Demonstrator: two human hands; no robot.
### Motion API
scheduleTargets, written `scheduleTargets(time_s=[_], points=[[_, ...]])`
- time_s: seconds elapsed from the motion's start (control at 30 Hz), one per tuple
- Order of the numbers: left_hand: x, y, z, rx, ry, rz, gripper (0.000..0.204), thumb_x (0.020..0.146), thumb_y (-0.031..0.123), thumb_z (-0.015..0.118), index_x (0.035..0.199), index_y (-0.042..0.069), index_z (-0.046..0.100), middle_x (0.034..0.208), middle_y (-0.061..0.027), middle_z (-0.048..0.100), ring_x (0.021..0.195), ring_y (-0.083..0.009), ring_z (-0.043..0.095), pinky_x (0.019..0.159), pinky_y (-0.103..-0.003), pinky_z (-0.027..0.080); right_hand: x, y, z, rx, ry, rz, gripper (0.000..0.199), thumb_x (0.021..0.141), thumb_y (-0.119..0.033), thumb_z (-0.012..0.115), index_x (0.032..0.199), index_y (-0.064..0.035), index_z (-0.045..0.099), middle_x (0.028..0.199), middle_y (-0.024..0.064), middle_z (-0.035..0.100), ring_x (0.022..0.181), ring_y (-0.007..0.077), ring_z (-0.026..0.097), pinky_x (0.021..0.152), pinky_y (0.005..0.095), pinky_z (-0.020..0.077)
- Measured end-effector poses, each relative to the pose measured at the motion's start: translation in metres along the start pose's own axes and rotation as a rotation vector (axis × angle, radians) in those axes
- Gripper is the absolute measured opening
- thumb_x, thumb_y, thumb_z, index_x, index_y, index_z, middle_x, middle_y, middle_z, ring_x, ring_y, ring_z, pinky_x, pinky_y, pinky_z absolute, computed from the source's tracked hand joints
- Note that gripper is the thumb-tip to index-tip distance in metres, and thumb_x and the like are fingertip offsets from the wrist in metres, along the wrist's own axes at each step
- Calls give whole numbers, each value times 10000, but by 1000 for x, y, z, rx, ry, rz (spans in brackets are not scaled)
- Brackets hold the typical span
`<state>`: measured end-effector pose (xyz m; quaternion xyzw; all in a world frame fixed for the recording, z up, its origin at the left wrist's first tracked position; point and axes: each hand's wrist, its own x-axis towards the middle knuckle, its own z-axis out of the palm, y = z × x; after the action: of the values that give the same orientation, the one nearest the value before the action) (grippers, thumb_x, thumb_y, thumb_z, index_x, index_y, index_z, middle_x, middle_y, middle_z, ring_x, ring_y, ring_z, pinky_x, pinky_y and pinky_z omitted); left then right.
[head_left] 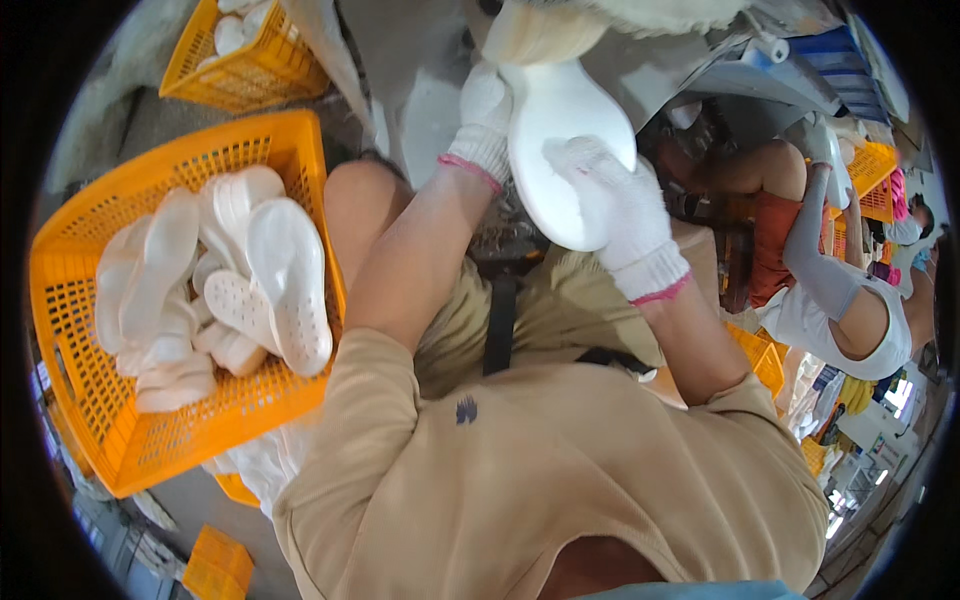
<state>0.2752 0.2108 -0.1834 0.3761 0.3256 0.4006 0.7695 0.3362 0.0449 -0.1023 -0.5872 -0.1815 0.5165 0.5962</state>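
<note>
A white shoe sole (570,115) is held between my two gloved hands, its broad flat face turned up toward me. My left hand (485,112) closes on its left edge, the fingers partly hidden. On the right, my right hand (612,205) grips the near rounded end, with the thumb lying across the flat face. The far end of the sole meets a pale, rounded wheel-like part (545,35) at the top; whether they touch I cannot tell. Both knitted gloves are white with pink cuffs.
At my left stands an orange basket (225,415) holding several white soles (290,275). A second orange basket (245,80) with white pieces sits beyond it. A grey machine housing (420,50) rises ahead. Another person (845,310) works at the right, beside more orange baskets.
</note>
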Motion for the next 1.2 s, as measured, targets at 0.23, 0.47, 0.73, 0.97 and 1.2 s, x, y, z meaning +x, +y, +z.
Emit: scheduleTargets(time_s=[0.23, 0.47, 0.73, 0.97, 1.2], points=[[-43, -33, 10, -597, -153, -193, 547, 1152, 439, 389, 1521, 44, 473, 1475, -143, 582, 1316, -272, 586, 1134, -421, 474, -58, 29, -60, -146, 222, 94, 339, 885, -76, 780, 1200, 36, 728, 1091, 115, 775, 963, 174, 734, 870, 323, 590], [-42, -43, 20, -461, -207, -161, 552, 1158, 441, 362, 1522, 40, 462, 1469, -88, 576, 1321, -224, 572, 1148, -372, 451, -58, 24, -76, -83, 234, 65, 336, 876, -75, 798, 1177, 55, 726, 1089, 102, 774, 934, 167, 729, 833, 311, 585], [-64, -52, 27, -377, -302, -522, 555, 1151, 470, 374, 1504, 55, 476, 1435, -129, 608, 1317, -250, 564, 1179, -407, 412, -80, 13, -107, -258, 142, -48, 340, 942, -79, 739, 1243, 68, 681, 1133, 124, 755, 970, 194, 734, 868, 308, 603], [-26, -40, 111, -517, -251, -230, 666, 1125, 568, 349, 1520, 48, 477, 1487, -154, 564, 1331, -307, 572, 1155, -437, 456, -23, -8, -101, 480, 252, -108, 309, 967, -116, 743, 1223, 45, 676, 1126, 96, 731, 1042, 213, 714, 907, 330, 597], [32, -29, 118, -609, -279, -295, 648, 1121, 556, 367, 1500, 45, 497, 1467, -142, 579, 1327, -326, 568, 1165, -431, 435, 32, -77, -79, 374, 137, -131, 312, 944, -155, 772, 1177, 42, 702, 1083, 103, 751, 948, 183, 736, 830, 328, 609]])
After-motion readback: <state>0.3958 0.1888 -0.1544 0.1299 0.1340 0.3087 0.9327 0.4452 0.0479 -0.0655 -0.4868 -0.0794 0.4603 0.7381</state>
